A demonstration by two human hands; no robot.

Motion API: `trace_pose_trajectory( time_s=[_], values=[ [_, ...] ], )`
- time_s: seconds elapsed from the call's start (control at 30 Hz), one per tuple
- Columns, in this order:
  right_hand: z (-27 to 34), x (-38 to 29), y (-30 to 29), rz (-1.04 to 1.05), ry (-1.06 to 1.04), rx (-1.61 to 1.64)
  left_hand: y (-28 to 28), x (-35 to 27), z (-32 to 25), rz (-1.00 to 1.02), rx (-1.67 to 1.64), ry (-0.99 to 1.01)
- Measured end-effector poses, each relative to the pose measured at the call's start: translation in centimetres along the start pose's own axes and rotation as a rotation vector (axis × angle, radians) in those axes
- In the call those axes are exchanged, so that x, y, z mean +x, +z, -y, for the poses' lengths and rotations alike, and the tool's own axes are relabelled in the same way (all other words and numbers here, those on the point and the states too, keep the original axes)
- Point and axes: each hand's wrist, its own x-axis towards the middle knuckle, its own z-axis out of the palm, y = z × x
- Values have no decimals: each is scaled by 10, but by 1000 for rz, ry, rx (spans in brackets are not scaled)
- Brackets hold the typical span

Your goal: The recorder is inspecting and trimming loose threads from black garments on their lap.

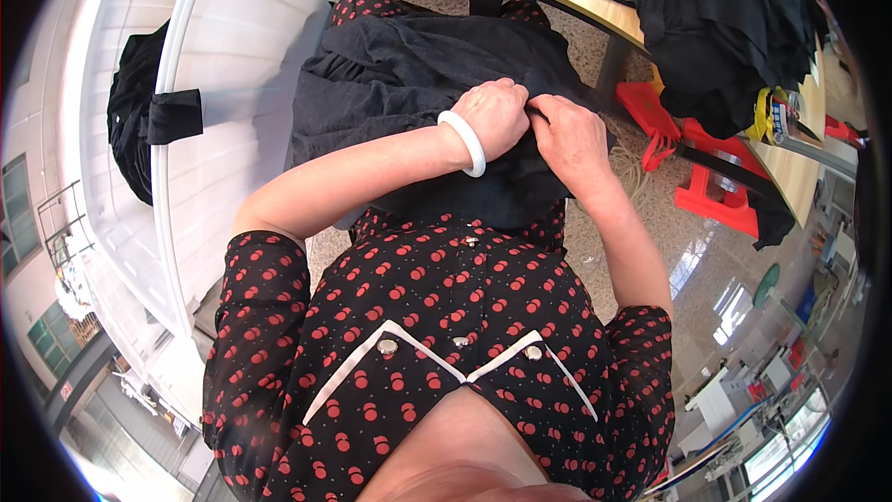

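Across my lap lies a dark navy-black cloth garment (pixel 390 77), bunched in loose folds. My left hand (pixel 493 115), below a white bangle (pixel 465 144) on the wrist, grips the cloth with its fingers curled. Close on its right, my right hand (pixel 573 136) pinches the same fabric between thumb and fingers. The two hands almost meet, and the fingertips partly hide the bit of cloth between them.
A large white plastic bin (pixel 240 49) stands at my left, with black cloth (pixel 132 115) in it and a black piece (pixel 175 116) over its rim. At right, dark garments (pixel 711 14) drape a wooden-topped table (pixel 606 10). Nearby are a red bag (pixel 644 115) and a red plastic stool (pixel 718 202).
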Motion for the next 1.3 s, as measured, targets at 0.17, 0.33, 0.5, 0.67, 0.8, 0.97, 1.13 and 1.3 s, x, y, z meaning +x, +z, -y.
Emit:
trace_pose_trajectory(
  time_s=[0.17, 0.33, 0.5, 0.67, 0.8, 0.97, 1.13, 1.3],
  values=[
    [0, -3, 3, -12, 20, -17, -2, 1, 7, -1, -36, 80],
    [1, -4, 0, -77, -22, 110, -18, 2, 11, 35, -190, 148],
    [0, 1, -12, 16, 32, 422, -30, 2, 20, 121, -312, 234],
    [-3, 8, -19, 186, 133, 568, -38, 1, 19, 256, -499, 151],
    [12, 15, -46, 309, 179, 674, -77, -10, 3, 262, -309, 49],
    [57, 18, -121, 249, -11, 1284, -122, -28, -15, 198, -190, 209],
    [70, 50, -118, 239, -194, 1213, -211, -61, 16, 173, -119, -53],
    [8, 71, -84, 134, 103, 1083, -431, -168, 125, -1025, -556, -466]
  ],
)
